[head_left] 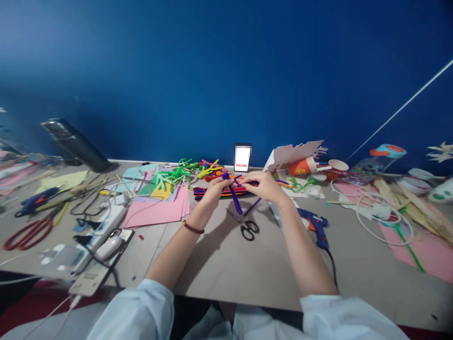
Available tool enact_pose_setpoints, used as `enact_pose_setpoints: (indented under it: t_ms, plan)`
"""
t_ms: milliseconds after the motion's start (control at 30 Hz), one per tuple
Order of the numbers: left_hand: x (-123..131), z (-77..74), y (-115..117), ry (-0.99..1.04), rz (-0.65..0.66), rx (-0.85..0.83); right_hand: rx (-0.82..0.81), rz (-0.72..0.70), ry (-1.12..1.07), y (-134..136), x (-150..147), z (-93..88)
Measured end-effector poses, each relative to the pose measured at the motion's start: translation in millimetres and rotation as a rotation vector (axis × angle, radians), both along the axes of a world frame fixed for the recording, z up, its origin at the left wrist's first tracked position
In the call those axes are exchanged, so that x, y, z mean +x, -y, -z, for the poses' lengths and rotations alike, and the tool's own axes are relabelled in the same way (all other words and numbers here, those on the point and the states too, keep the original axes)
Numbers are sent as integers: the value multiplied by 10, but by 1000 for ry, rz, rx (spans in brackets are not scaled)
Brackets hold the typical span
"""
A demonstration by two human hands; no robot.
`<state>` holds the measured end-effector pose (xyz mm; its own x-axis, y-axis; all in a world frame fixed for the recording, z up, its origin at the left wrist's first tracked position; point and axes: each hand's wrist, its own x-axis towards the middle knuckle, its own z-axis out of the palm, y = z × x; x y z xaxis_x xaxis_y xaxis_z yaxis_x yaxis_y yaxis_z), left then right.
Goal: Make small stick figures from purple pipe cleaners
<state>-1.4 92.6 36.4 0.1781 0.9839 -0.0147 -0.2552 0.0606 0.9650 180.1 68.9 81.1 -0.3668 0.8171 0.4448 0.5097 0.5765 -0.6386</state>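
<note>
Purple pipe cleaners [236, 202] are held between both hands above the middle of the table. My left hand [213, 191], a beaded bracelet on its wrist, pinches them near a bunched purple top, with strands hanging down below. My right hand [262, 185] has its fingers closed at a purple strand to the right; one end slants down under that hand. Behind the hands lies a bundle of many-coloured pipe cleaners [205, 193], partly covered by them. Small scissors [249, 230] with black handles rest on the table just below the hanging strands.
A phone [242, 158] stands against the blue wall. Pink paper [159, 212] and green pipe-cleaner shapes [173, 174] lie left of centre. A power strip [106, 226] and red-handled scissors [28, 234] are farther left. A blue glue gun [316, 224] and paper cup [302, 166] sit right.
</note>
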Motion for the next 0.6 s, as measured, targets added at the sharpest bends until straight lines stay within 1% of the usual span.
enact_pose_setpoints:
  t_ms: [100,200,300,400,500,600]
  plan:
    - [19,-42,18,123,71,-47,-2,14,29,-43,45,43]
    - [32,-110,76,146,148,-60,9,52,78,-89,97,73]
    - [30,-150,129,60,220,-31,47,98,116,-119,135,78]
    - [21,-154,154,-91,273,38,94,138,130,-116,137,56]
    - [22,-138,156,-230,226,81,134,166,131,-74,90,11]
    - [30,-106,139,-271,112,83,127,143,73,-14,18,-38]
